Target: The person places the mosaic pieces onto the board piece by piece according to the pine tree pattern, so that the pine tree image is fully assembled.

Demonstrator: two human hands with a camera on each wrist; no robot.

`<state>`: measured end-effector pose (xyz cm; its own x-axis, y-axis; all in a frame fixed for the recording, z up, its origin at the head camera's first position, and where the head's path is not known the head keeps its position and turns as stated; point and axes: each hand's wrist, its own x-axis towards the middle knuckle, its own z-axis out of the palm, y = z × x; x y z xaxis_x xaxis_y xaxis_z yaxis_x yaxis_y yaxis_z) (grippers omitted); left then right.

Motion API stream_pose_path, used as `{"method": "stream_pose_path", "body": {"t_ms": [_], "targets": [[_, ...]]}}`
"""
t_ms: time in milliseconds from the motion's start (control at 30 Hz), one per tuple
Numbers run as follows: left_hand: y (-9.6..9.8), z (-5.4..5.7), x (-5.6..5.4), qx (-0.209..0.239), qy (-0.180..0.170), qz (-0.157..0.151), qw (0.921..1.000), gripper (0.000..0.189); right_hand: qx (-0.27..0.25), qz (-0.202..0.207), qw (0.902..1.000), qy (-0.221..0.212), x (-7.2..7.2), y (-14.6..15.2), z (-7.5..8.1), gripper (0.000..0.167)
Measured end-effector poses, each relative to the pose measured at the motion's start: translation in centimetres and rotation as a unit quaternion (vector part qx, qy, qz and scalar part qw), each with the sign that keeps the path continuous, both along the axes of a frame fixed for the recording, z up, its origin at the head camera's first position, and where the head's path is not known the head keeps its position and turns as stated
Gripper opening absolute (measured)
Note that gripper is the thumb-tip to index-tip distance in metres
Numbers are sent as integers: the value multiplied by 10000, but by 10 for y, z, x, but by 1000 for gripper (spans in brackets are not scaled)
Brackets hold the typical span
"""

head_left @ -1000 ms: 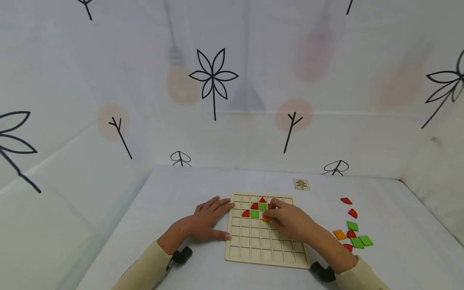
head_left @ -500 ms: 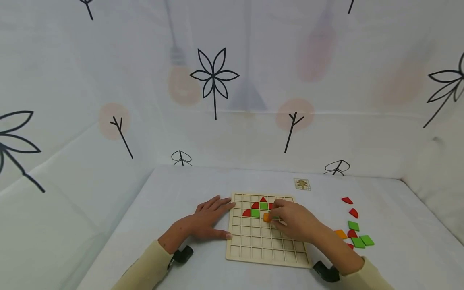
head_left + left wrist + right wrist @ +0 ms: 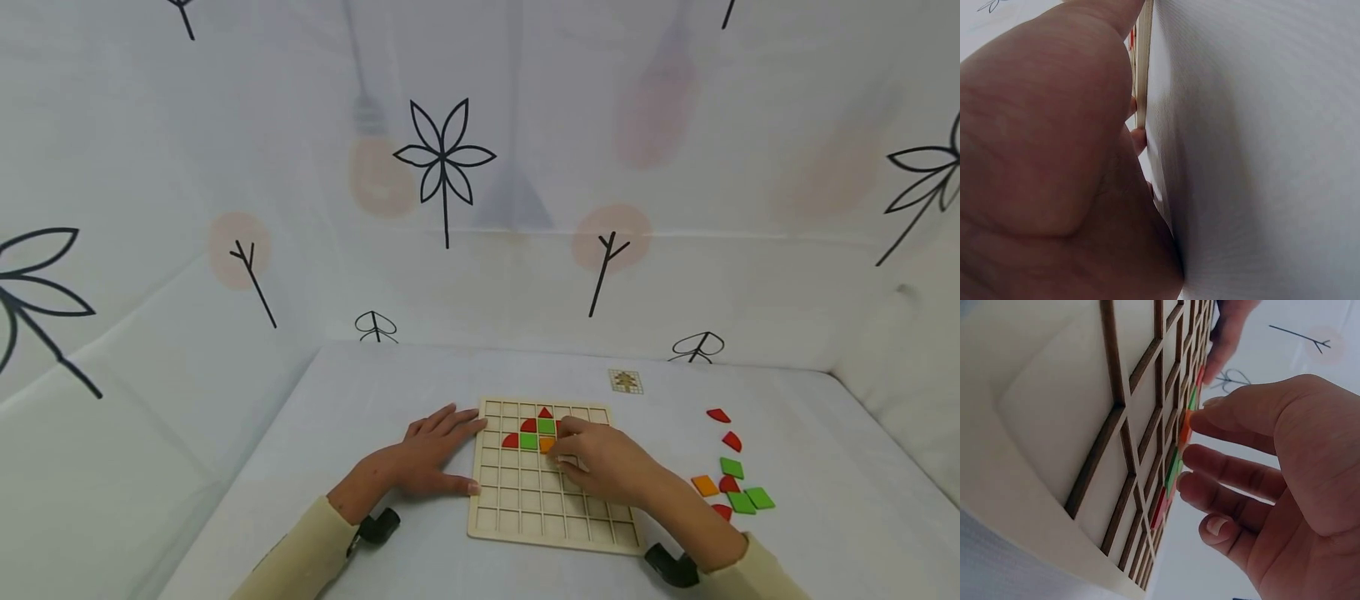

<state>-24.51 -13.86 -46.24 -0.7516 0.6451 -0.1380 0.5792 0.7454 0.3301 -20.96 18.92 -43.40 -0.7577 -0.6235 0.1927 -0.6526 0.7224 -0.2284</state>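
A square wooden grid board [image 3: 555,543] lies on the table. My left hand [image 3: 431,457] rests flat along its left edge, fingers spread, with fingertips and thumb touching the rim. In its upper rows sit a red triangle [image 3: 544,412], red quarter-rounds [image 3: 511,440] and green squares [image 3: 528,441]. An orange square tile [image 3: 547,445] lies in a cell right of the lower green square. My right hand [image 3: 607,462] is over the board, its fingertips touching the orange tile's right side. In the right wrist view, thumb and forefinger meet the orange tile [image 3: 1186,428]; the other fingers are loosely bent near a green tile [image 3: 1173,472].
Right of the board lie loose pieces: several red ones [image 3: 732,441], green squares [image 3: 759,497] and an orange square [image 3: 704,486]. Behind the board is a small card with a tree pattern [image 3: 626,381]. A patterned white cloth wall [image 3: 495,283] closes off the back.
The orange tile has shifted slightly left and back and now lies flat in its cell beside the green square. My right fingers followed it and loosened. My left hand stays still.
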Motion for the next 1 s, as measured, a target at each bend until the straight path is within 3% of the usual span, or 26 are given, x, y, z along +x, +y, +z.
{"method": "stream_pose_path", "body": {"t_ms": [433, 667, 1000], "targets": [[0, 3, 1, 2, -66, 19, 10000, 99, 104, -41, 9999, 108, 0, -4, -5, 19], [1, 4, 1, 23, -113, 52, 9999, 99, 187, -142, 9997, -65, -1, -2, -4, 22], [0, 2, 1, -25, -38, 25, 10000, 100, -52, -499, 9986, -162, -4, 32, 10, 20]]}}
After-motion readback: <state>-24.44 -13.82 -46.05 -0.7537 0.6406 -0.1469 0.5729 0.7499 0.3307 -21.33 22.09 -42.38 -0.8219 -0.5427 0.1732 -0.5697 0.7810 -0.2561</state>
